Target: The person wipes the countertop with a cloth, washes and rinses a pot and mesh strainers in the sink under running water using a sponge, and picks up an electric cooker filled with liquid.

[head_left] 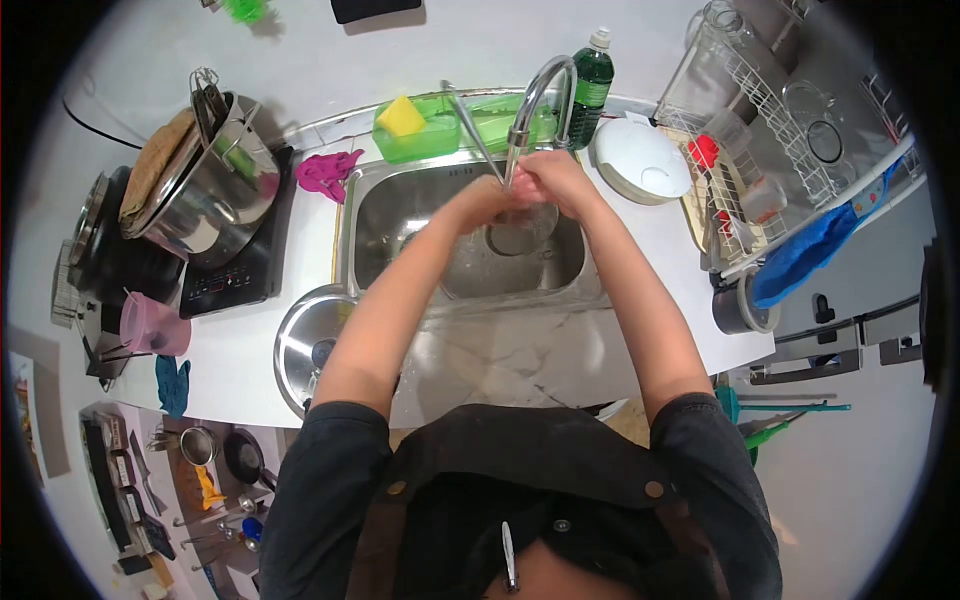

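Note:
Both hands meet under the faucet, over the steel sink. My left hand is beside the water stream, its fingers blurred and partly hidden by the faucet. On the other side, my right hand has its fingers curled in close to the left one. What either hand holds, if anything, cannot be made out. Just below the hands, a round, clear-looking object shows in the basin.
Behind the sink stand a green caddy with a yellow sponge and a green soap bottle. A steel lid and a large pot are at the left. A white lidded container and a dish rack are at the right.

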`<state>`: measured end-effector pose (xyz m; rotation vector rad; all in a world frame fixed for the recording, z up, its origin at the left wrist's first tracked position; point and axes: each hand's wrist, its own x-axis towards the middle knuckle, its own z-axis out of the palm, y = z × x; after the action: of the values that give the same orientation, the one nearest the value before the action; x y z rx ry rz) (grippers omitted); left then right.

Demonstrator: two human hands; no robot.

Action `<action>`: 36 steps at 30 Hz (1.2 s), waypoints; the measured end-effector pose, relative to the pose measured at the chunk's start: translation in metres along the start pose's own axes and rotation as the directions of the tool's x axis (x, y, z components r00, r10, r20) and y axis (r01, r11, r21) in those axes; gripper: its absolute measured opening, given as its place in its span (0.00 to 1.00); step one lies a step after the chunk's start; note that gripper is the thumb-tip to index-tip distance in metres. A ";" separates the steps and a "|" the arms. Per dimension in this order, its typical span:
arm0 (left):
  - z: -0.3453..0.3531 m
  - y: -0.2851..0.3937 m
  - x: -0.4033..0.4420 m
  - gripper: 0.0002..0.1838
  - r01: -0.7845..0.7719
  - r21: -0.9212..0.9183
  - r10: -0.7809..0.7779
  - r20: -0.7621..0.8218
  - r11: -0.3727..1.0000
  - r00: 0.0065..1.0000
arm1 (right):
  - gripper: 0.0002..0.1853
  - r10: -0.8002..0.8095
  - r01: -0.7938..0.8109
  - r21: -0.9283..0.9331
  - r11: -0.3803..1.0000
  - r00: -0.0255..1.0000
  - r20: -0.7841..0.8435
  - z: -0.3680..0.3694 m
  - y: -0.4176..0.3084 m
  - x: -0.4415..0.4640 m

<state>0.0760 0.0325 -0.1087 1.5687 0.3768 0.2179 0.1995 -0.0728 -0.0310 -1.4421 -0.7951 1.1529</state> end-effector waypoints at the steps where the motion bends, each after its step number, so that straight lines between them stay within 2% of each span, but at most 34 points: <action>1: -0.009 0.015 -0.006 0.12 0.028 -0.097 -0.026 0.020 0.995 0.999 | 0.14 0.017 -0.017 0.013 1.000 0.999 -0.048 -0.007 0.003 -0.002; 2: -0.018 0.033 -0.016 0.11 0.057 -0.192 -0.050 0.042 0.980 0.998 | 0.13 0.036 -0.034 0.022 0.999 0.996 -0.082 -0.016 0.012 0.001; 3: -0.025 0.054 -0.031 0.11 0.082 -0.187 -0.079 0.020 0.979 0.997 | 0.13 0.053 -0.050 0.032 0.998 0.992 -0.114 -0.026 0.023 0.006; 4: -0.037 0.061 -0.040 0.12 0.119 -0.203 -0.129 -0.036 0.972 0.991 | 0.12 0.072 -0.067 0.042 0.997 0.987 -0.145 -0.028 0.027 0.007; 5: -0.045 0.064 -0.047 0.12 0.155 -0.222 -0.179 -0.093 0.963 0.979 | 0.12 0.077 -0.075 0.022 0.997 0.991 -0.109 -0.029 0.031 0.009; 8: -0.047 0.039 -0.054 0.12 0.137 -0.049 -0.142 -0.100 0.989 0.985 | 0.11 0.088 -0.086 -0.048 0.995 0.996 0.033 -0.009 0.020 0.000; 10: -0.025 0.037 -0.051 0.13 0.306 0.256 -0.307 -0.037 0.917 0.951 | 0.12 0.035 -0.036 0.001 0.999 0.989 0.146 0.009 0.005 0.000; 11: -0.017 0.019 -0.044 0.14 0.270 0.239 -0.291 0.060 0.933 0.955 | 0.13 0.010 -0.015 0.027 1.000 0.980 0.200 0.017 0.002 0.001; 12: -0.007 0.010 -0.038 0.13 0.211 0.179 -0.220 0.035 0.961 0.975 | 0.15 -0.038 0.027 0.047 0.999 0.972 0.232 0.022 0.002 0.005; 14: 0.013 -0.006 -0.026 0.13 0.081 0.061 -0.080 -0.022 0.995 0.997 | 0.16 -0.104 0.127 -0.278 0.952 0.990 0.094 0.026 -0.009 -0.002; 15: 0.017 -0.015 -0.018 0.12 -0.104 0.283 0.121 -0.042 0.953 0.992 | 0.17 -0.152 0.152 -0.438 0.886 0.988 0.034 0.027 -0.013 -0.005; 16: 0.019 -0.025 -0.006 0.12 -0.267 0.490 0.316 -0.019 0.830 0.949 | 0.16 -0.258 0.185 -0.586 0.789 0.965 -0.044 0.027 -0.003 -0.003; 17: 0.019 -0.033 0.006 0.12 -0.392 0.664 0.489 0.046 0.637 0.871 | 0.16 -0.370 0.190 -0.719 0.668 0.923 -0.100 0.029 0.014 0.001; 19: 0.018 -0.041 0.023 0.12 -0.491 0.864 0.713 0.277 0.107 0.644 | 0.16 -0.468 0.126 -0.820 0.558 0.864 -0.185 0.027 0.036 0.004; 21: 0.016 -0.036 0.024 0.11 -0.548 0.832 0.639 0.376 0.086 0.671 | 0.15 -0.436 0.045 -0.790 0.611 0.852 -0.289 0.016 0.050 0.006; 22: 0.014 -0.012 0.012 0.10 -0.559 0.746 0.488 0.360 0.361 0.795 | 0.14 -0.400 0.067 -0.720 0.691 0.864 -0.304 0.002 0.062 0.009; 23: 0.012 0.003 0.005 0.09 -0.485 0.625 0.308 0.376 0.611 0.874 | 0.13 -0.364 0.088 -0.640 0.763 0.877 -0.313 -0.015 0.076 0.013; 24: 0.008 0.003 0.007 0.11 -0.350 0.596 0.240 0.259 0.722 0.936 | 0.13 -0.324 0.103 -0.552 0.827 0.891 -0.318 -0.019 0.077 0.010; 25: 0.004 0.005 0.011 0.14 -0.209 0.542 0.153 0.147 0.814 0.977 | 0.12 -0.226 0.104 -0.364 0.925 0.924 -0.308 -0.018 0.081 0.008; 27: 0.001 0.009 0.018 0.16 0.008 0.365 -0.018 0.025 0.931 1.000 | 0.11 -0.045 0.058 0.048 0.997 0.973 -0.228 -0.017 0.084 0.002; 28: 0.006 0.030 0.017 0.15 0.082 0.258 -0.089 0.016 0.963 0.996 | 0.10 -0.016 0.028 0.081 0.996 0.990 -0.139 -0.014 0.083 0.004; 29: 0.009 0.056 0.011 0.14 0.157 0.147 -0.161 0.015 0.977 0.987 | 0.10 -0.035 0.051 0.126 0.991 0.992 -0.122 -0.006 0.077 0.001; 30: 0.015 0.094 -0.004 0.10 0.084 0.663 -0.072 -0.045 0.744 0.996 | 0.10 -0.055 0.072 0.172 0.982 0.993 -0.106 0.005 0.065 -0.006; 31: 0.012 0.093 0.000 0.10 0.088 0.773 -0.045 -0.076 0.628 0.996 | 0.11 -0.073 0.091 0.217 0.972 0.993 -0.090 0.011 0.060 -0.010; 33: 0.003 0.096 0.011 0.10 0.106 0.932 0.024 -0.122 0.346 0.992 | 0.10 -0.077 0.069 -0.053 0.996 0.983 -0.169 0.007 0.056 -0.006; 34: -0.003 0.085 0.014 0.10 0.133 0.906 0.022 -0.155 0.401 0.988 | 0.10 -0.088 0.049 -0.187 0.981 0.974 -0.207 0.004 0.052 -0.006; 36: -0.006 0.060 0.032 0.11 -0.083 0.944 -0.074 0.112 0.319 0.991 | 0.11 -0.148 0.074 -0.296 0.952 0.960 -0.239 -0.001 0.040 -0.016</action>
<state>0.1092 0.0499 -0.0513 2.7875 0.4148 -0.1849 0.1907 -0.0956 -0.0663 -1.7204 -0.8698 0.7637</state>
